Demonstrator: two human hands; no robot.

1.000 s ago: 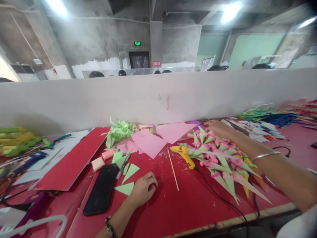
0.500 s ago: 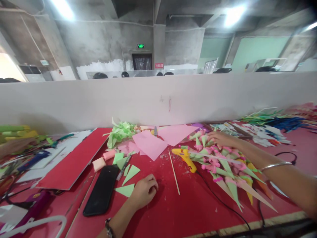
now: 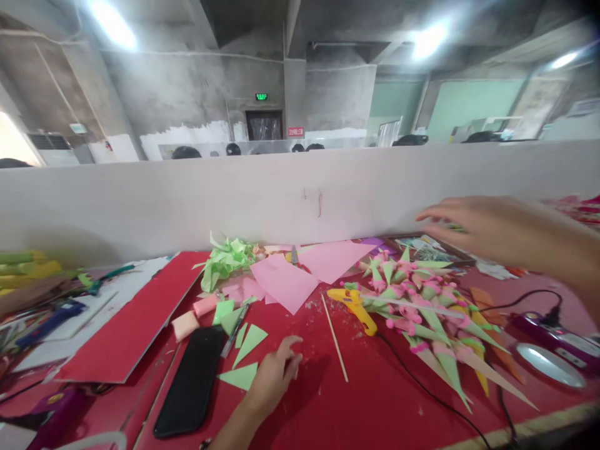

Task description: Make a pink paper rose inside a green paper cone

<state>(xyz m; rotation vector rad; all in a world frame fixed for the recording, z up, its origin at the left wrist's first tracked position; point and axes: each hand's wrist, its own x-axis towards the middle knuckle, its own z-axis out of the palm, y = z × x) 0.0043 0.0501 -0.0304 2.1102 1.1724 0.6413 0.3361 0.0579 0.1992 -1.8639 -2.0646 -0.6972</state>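
Observation:
My left hand [image 3: 270, 379] is low over the red table, fingers loosely bent and apart with nothing in them. Beside its wrist lie light green paper triangles [image 3: 251, 344], and a black phone [image 3: 191, 382] is further left. My right hand [image 3: 478, 224] is raised above the back right of the table, fingers stretched out and holding nothing visible. Below and left of it spreads a pile of pink and green paper flowers [image 3: 424, 297]. A yellow glue gun [image 3: 355, 307] lies at the pile's left edge, near a thin wooden stick [image 3: 334, 337].
Pink paper sheets [image 3: 284, 279] and crumpled green paper [image 3: 229, 261] lie at the back before a white partition [image 3: 234, 203]. A red board [image 3: 135, 319] is on the left. At right are a purple power strip [image 3: 553, 337], a round shiny dish [image 3: 549, 365] and black cords.
My right hand has lifted off the flower pile and moved up and right. The fingers of my left hand have opened out a little. The view has shifted slightly.

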